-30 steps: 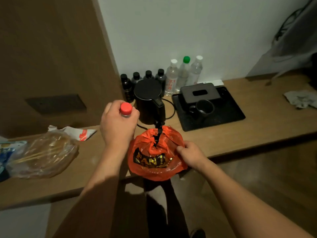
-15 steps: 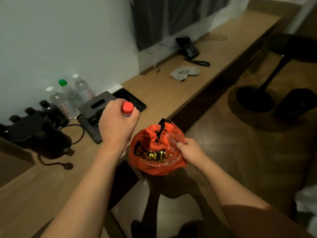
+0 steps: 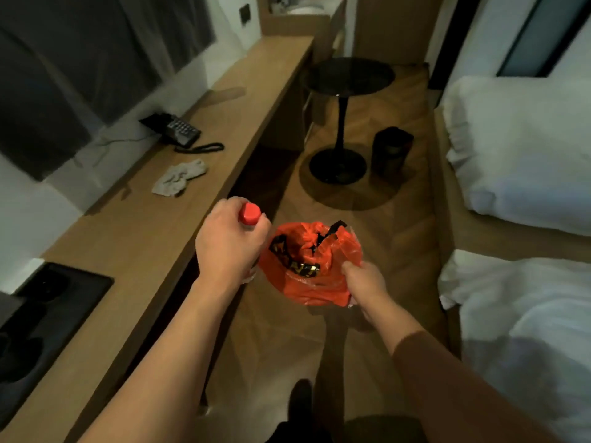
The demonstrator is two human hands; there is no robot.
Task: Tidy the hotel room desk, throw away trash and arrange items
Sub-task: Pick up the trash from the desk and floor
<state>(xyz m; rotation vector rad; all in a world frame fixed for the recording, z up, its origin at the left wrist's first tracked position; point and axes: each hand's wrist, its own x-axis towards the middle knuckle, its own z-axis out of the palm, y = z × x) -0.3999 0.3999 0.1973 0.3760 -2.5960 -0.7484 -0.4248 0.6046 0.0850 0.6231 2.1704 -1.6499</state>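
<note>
Since the earlier frame the view has swung right along the desk point(image 3: 153, 238), away from the kettle and water bottles, and both hands have come off the desk edge and now hang over the wooden floor point(image 3: 399, 219) between desk and beds. The left hand point(image 3: 228, 247) is curled tight round the neck of a bottle, of which only the red cap point(image 3: 250, 213) shows above the fist; the bottle's body is hidden below the hand. The right hand point(image 3: 363, 284) pinches the lower right side of a crumpled orange plastic bag point(image 3: 307, 263) with black and yellow print, its black tie sticking up at the top. Bag and bottle sit just beside each other in the air, off the desk's front edge.

On the desk, a crumpled grey cloth point(image 3: 179, 179) lies near the middle, with a black telephone point(image 3: 176, 131) beyond it toward the back edge. A black tray point(image 3: 48, 314) rests at the near left end. On the floor stand a round black side table point(image 3: 342, 116) and, just beside its base, a dark bin point(image 3: 391, 151). White bedding point(image 3: 518, 161) fills the right.
</note>
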